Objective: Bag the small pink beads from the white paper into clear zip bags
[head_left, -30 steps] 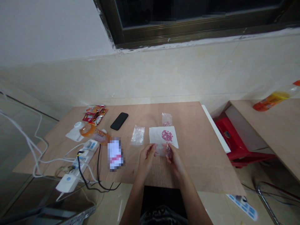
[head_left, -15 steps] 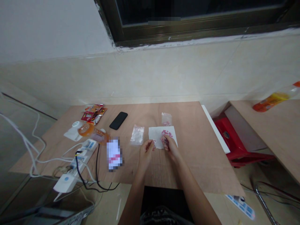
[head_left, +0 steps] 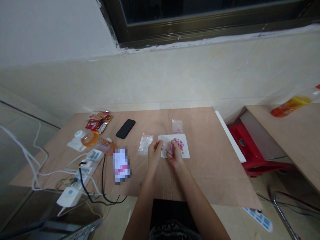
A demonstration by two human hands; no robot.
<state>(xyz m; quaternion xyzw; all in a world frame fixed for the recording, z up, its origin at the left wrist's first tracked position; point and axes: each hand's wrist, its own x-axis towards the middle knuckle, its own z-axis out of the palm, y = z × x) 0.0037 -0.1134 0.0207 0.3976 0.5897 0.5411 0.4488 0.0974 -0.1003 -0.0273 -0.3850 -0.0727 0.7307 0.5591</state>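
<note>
Head view: left hand (head_left: 154, 154), right hand (head_left: 173, 155) grips pinched, contents unclear, over pink beads (head_left: 178, 144), plastic bag (head_left: 145, 144) beside.

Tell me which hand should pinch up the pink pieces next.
Right, probably: the right hand is over the small pink pieces on the white paper; the left hand sits at its left edge, by the clear plastic bag.

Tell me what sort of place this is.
Probably a simple indoor room used as a makeshift workroom: an unfinished plywood tabletop, a tiled wall and a power strip with trailing cables.
</note>
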